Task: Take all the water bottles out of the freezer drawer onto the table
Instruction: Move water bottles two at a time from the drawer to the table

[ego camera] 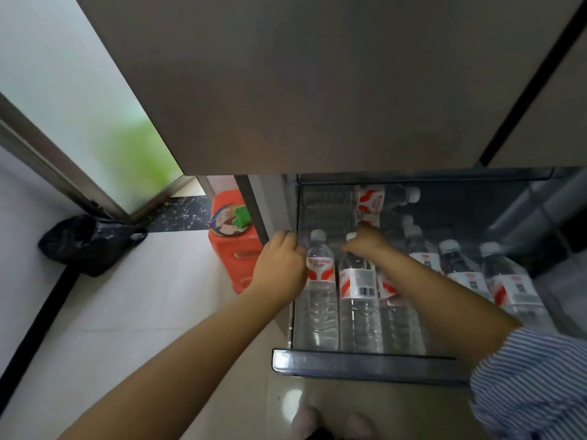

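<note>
Bottles [320, 274] stand in the drawer [365, 365] under both hands [279, 265].

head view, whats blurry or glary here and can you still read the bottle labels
Head view: wide-angle bending at the edges; frosted door soft; glare spot on the floor; drawer's back dim; left hand sharp; barcode on one bottle visible, label text unreadable.

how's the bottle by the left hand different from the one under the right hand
The leftmost bottle shows its red logo, and its white cap is uncovered; the left hand touches its side. The second bottle shows a barcode, and the right hand covers most of its cap. Both are clear, red-and-white labelled, lying side by side in the drawer, caps pointing away.
</note>
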{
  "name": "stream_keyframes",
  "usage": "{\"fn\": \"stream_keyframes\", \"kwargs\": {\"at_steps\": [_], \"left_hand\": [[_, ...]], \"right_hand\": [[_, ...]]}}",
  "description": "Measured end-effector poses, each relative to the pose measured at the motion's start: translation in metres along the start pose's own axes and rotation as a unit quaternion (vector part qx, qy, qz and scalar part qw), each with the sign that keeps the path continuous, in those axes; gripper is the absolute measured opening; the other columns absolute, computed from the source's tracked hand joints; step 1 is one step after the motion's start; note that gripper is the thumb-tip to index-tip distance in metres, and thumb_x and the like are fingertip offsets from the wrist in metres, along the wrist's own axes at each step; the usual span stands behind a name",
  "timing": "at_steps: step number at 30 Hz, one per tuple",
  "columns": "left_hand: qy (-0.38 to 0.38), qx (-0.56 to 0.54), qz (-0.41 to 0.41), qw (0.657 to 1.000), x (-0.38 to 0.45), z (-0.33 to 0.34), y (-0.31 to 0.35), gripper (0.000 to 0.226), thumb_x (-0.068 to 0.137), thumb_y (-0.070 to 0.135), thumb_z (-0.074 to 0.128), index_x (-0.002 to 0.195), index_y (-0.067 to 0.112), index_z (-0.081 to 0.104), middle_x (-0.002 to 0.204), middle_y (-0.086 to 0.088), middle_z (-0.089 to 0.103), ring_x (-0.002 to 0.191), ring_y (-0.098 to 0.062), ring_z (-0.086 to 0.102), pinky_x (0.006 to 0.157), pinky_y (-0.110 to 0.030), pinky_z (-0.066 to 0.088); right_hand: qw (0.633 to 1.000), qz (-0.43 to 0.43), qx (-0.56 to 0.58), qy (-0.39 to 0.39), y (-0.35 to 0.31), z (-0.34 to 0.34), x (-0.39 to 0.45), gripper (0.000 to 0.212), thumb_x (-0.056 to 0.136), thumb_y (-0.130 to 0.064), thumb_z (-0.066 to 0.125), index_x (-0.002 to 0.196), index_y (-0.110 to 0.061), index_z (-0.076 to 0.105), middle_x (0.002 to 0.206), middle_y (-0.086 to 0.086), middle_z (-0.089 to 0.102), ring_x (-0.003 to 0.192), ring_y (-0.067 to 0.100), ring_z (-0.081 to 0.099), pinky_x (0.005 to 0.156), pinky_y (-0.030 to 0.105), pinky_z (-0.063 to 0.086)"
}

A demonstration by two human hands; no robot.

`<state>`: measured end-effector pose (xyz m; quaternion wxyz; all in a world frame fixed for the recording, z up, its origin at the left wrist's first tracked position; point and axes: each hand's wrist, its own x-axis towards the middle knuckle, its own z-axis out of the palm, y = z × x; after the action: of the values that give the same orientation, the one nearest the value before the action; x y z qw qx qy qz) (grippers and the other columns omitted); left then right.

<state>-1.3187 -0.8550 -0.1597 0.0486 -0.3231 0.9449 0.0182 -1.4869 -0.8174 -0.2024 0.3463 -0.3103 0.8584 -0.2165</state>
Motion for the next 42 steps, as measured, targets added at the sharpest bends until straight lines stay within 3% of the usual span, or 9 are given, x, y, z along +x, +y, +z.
{"fn": "stream_keyframes", "kwargs": {"at_steps": [4, 7, 10, 18, 24, 29, 36, 39, 42], "left_hand": [[-0.09, -0.018, -0.003, 0.996, 0.043, 0.0, 0.016, 0.033, 0.093, 0.011, 0.047, 0.125, 0.002, 0.052, 0.129, -0.016, 0.051, 0.124, -0.03, 0.044, 0.101, -0.037, 0.041], [-0.146, -0.065, -0.044, 0.986, 0.075, 0.015, 0.036, 0.027, 0.094, 0.014, 0.049, 0.118, 0.004, 0.058, 0.124, -0.015, 0.058, 0.114, -0.028, 0.056, 0.096, -0.036, 0.047], [-0.167, -0.074, -0.082, 0.98, 0.098, 0.035, 0.044, 0.032, 0.095, 0.017, 0.049, 0.124, 0.005, 0.054, 0.128, -0.015, 0.056, 0.118, -0.028, 0.055, 0.1, -0.036, 0.045], [-0.126, -0.116, -0.157, 0.973, 0.114, 0.053, 0.044, 0.053, 0.09, 0.025, 0.056, 0.137, 0.008, 0.039, 0.129, -0.016, 0.056, 0.119, -0.03, 0.055, 0.098, -0.037, 0.048], [-0.125, -0.308, -0.076, 0.94, 0.093, 0.015, 0.038, 0.038, 0.08, 0.033, 0.069, 0.109, 0.009, 0.062, 0.111, -0.013, 0.066, 0.1, -0.028, 0.066, 0.087, -0.034, 0.055], [-0.11, -0.297, 0.007, 0.949, 0.052, -0.019, 0.018, 0.015, 0.083, 0.024, 0.064, 0.074, 0.014, 0.057, 0.085, -0.009, 0.062, 0.078, -0.022, 0.06, 0.062, -0.026, 0.048], [-0.025, -0.246, 0.077, 0.966, -0.001, -0.041, 0.01, 0.021, 0.084, 0.027, 0.066, 0.083, 0.01, 0.054, 0.087, -0.009, 0.059, 0.078, -0.016, 0.051, 0.064, -0.023, 0.042], [0.016, -0.221, 0.065, 0.973, -0.02, -0.044, 0.021, 0.028, 0.083, 0.029, 0.066, 0.094, 0.003, 0.061, 0.096, -0.012, 0.062, 0.083, -0.019, 0.054, 0.072, -0.027, 0.044], [0.054, -0.225, 0.023, 0.973, -0.034, -0.057, 0.019, 0.03, 0.082, 0.029, 0.067, 0.099, 0.005, 0.062, 0.097, -0.01, 0.061, 0.088, -0.022, 0.058, 0.075, -0.031, 0.049]], "right_hand": [[0.996, -0.024, 0.088, -0.021, 0.001, -0.039, -0.033, 0.019, 0.084, -0.017, 0.065, 0.101, -0.015, 0.056, 0.09, 0.0, 0.055, 0.076, 0.014, 0.054, 0.066, 0.022, 0.044], [0.998, -0.031, 0.056, 0.003, 0.01, -0.058, -0.051, 0.014, 0.086, -0.01, 0.06, 0.075, -0.016, 0.055, 0.078, -0.003, 0.053, 0.073, 0.012, 0.051, 0.053, 0.017, 0.035], [0.998, -0.036, 0.015, 0.052, 0.021, -0.061, -0.065, 0.005, 0.086, -0.013, 0.06, 0.083, -0.012, 0.056, 0.087, 0.003, 0.054, 0.082, 0.016, 0.05, 0.056, 0.022, 0.036], [0.985, -0.026, 0.039, 0.166, 0.033, -0.05, -0.076, 0.025, 0.086, -0.021, 0.061, 0.098, 0.001, 0.061, 0.093, 0.016, 0.062, 0.082, 0.02, 0.053, 0.073, 0.026, 0.041], [0.976, -0.035, -0.005, 0.214, 0.033, -0.047, -0.091, 0.026, 0.086, -0.02, 0.058, 0.1, 0.002, 0.059, 0.094, 0.016, 0.062, 0.086, 0.027, 0.058, 0.071, 0.026, 0.039], [0.969, -0.061, -0.063, 0.229, 0.029, -0.047, -0.11, 0.017, 0.087, -0.022, 0.055, 0.094, -0.006, 0.055, 0.086, 0.006, 0.05, 0.08, 0.018, 0.048, 0.069, 0.026, 0.034], [0.957, -0.153, -0.06, 0.239, 0.021, -0.036, -0.125, 0.02, 0.086, -0.02, 0.061, 0.095, -0.002, 0.062, 0.089, 0.004, 0.05, 0.083, 0.018, 0.049, 0.064, 0.022, 0.033], [0.949, -0.213, -0.045, 0.227, 0.019, -0.027, -0.136, 0.016, 0.082, -0.013, 0.064, 0.091, 0.0, 0.064, 0.089, 0.001, 0.05, 0.083, 0.016, 0.049, 0.069, 0.021, 0.033], [0.925, -0.298, -0.044, 0.232, 0.01, -0.032, -0.148, 0.018, 0.077, -0.014, 0.062, 0.079, 0.004, 0.066, 0.079, 0.003, 0.05, 0.077, 0.015, 0.048, 0.059, 0.012, 0.031]]}}
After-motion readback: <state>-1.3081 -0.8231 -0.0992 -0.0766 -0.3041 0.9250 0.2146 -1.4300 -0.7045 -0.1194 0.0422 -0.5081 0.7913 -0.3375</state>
